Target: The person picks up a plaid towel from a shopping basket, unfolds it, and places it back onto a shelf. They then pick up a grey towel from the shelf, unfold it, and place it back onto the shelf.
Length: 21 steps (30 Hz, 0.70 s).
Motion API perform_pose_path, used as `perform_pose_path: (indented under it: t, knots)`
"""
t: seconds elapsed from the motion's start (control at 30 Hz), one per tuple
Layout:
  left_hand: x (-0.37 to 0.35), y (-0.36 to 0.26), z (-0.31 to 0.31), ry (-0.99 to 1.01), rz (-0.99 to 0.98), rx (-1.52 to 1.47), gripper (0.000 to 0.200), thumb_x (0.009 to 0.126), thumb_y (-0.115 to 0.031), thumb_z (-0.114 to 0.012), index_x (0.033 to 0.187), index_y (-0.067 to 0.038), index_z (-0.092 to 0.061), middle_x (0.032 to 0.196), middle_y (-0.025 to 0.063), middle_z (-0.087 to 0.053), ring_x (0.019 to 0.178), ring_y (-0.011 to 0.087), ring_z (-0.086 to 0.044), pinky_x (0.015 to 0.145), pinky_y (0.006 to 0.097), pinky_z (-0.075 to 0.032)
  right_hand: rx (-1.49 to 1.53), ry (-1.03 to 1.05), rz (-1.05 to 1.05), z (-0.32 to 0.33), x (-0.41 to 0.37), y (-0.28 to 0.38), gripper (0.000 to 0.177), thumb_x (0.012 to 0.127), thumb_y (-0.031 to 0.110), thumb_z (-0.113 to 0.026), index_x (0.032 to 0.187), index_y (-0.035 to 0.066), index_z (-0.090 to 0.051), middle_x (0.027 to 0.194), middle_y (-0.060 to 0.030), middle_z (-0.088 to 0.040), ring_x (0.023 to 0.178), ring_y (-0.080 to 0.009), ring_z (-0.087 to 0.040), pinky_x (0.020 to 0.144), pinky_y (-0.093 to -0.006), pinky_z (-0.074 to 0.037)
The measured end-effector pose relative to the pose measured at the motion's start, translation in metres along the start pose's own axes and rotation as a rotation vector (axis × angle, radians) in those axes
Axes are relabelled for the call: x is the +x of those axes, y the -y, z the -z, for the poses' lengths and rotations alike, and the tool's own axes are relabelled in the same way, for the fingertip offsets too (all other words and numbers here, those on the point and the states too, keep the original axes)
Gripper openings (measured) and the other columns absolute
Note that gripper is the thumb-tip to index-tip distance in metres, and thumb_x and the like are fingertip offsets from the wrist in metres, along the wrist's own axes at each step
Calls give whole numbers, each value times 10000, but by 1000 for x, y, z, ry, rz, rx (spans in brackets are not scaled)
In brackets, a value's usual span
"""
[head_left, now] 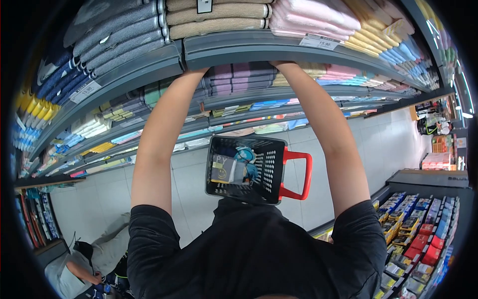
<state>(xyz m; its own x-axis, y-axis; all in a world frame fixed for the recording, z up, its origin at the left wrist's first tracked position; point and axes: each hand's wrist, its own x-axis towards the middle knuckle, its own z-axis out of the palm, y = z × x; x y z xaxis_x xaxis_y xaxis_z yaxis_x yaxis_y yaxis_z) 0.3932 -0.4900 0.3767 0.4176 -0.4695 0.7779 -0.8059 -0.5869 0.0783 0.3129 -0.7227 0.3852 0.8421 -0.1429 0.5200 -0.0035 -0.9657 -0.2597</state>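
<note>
Both my arms reach forward into the shelf, below the grey upper shelf edge [239, 47]. My left hand [201, 71] passes under this edge at the left of a stack of purple and dark grey folded towels [241, 84]. My right hand [283, 65] goes in at the right of the same stack, near beige towels [314, 70]. The fingers of both hands are hidden behind the edge, so any hold on the towels cannot be seen. Between my forearms stands a black shopping basket [271, 174] with a red handle [307, 175], holding a grey package [223, 169] and a blue item [245, 155].
Grey [127, 42], tan [219, 22] and pink [308, 17] folded towels fill the upper shelf. Behind me at the right is a low rack of packaged goods [418, 239]. A person [74, 271] is low down at the left. Pale tiles [191, 174] cover the floor.
</note>
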Motion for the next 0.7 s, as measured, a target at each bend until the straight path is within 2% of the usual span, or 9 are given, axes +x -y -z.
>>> perform_pose_path:
  t: [0.33, 0.47, 0.5, 0.6, 0.7]
  knots:
    - [-8, 2, -20, -60, -82, 36, 389, 931, -315, -561, 1247, -93, -600, 1247, 171, -606, 1153, 362, -567, 971, 493, -445, -134, 12, 127, 5, -6, 10, 269, 899, 264, -595, 1036, 42, -660, 1054, -162, -681, 965, -337, -648, 852, -429, -506]
    - [4, -32, 0, 72, 30, 13, 349, 910, -318, -544, 1188, -132, -642, 1240, 168, -608, 1154, 392, -549, 1008, 482, -411, -108, -15, 172, -1, -7, 25, 270, 895, 270, -595, 1026, 43, -663, 1053, -169, -682, 969, -346, -648, 852, -435, -506]
    - [7, -38, 2, 106, 37, 47, 359, 896, -336, -564, 1180, -131, -642, 1226, 173, -611, 1160, 373, -549, 995, 469, -421, -53, -42, 147, -7, -6, 29, 295, 864, 301, -582, 1017, 64, -670, 1046, -209, -667, 986, -386, -627, 856, -462, -500]
    - [4, -30, -15, 111, 24, 9, 360, 892, -330, -564, 1182, -128, -635, 1224, 181, -603, 1170, 379, -534, 1001, 477, -412, 5, 85, 75, -24, 1, 29, 387, 909, 393, -514, 1121, 102, -654, 1202, -170, -632, 1119, -363, -584, 971, -470, -446]
    - [-7, -11, -44, 53, -29, -3, 369, 890, -324, -571, 1199, -129, -619, 1238, 181, -591, 1173, 382, -526, 1001, 482, -408, 19, -47, 141, -31, -2, 28, 299, 879, 297, -567, 1035, 61, -664, 1053, -189, -666, 996, -371, -623, 874, -454, -494]
